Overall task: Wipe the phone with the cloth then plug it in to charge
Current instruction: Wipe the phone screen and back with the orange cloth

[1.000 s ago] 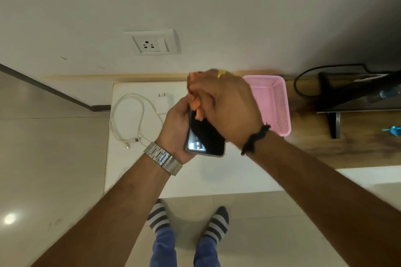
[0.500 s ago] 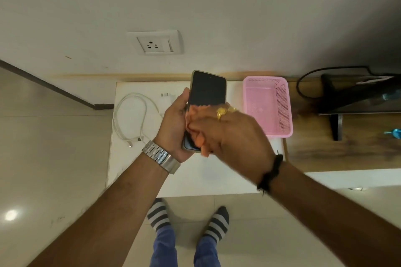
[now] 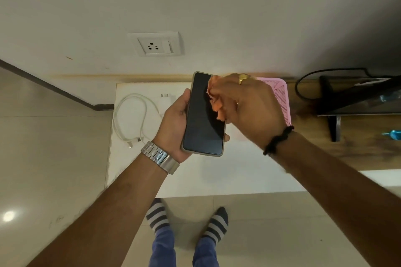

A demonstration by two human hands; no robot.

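My left hand [image 3: 174, 122] grips a black phone [image 3: 202, 123] from its left side, screen up, above a white table [image 3: 195, 175]. My right hand [image 3: 251, 108] bunches an orange cloth [image 3: 218, 98] and presses it on the screen's upper right part. A white charger plug [image 3: 166, 101] with its coiled white cable [image 3: 130, 119] lies on the table left of the phone. A white wall socket [image 3: 155, 44] sits on the wall above the table.
A pink plastic basket [image 3: 280, 97] stands on the table behind my right hand. To the right is a wooden surface [image 3: 358, 149] with a dark stand, a black cable [image 3: 303, 86] and a blue object [image 3: 393, 134]. My socked feet are on the tiled floor below.
My right hand with the cloth slid down the screen to its lower end, then back up to the upper right part. The phone stays in my left hand.
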